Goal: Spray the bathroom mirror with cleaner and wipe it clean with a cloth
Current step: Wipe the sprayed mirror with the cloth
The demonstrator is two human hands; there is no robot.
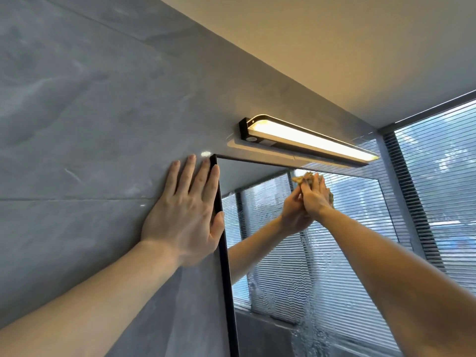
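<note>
The black-framed mirror (260, 176) fills the lower right of the head view, and wet streaks and droplets run down its glass. My right hand (315, 197) presses a yellowish cloth (300, 178) flat against the glass close to the mirror's top edge. The hand's reflection meets it there. My left hand (184, 215) lies flat with fingers spread on the grey tile wall (90, 112), its thumb at the mirror's left frame near the top corner. No spray bottle is in view.
A lit bar lamp (309, 140) sticks out from the wall just above the mirror's top edge, close over my right hand. A window with horizontal blinds (438, 189) stands at the right. The ceiling (334, 47) is close above.
</note>
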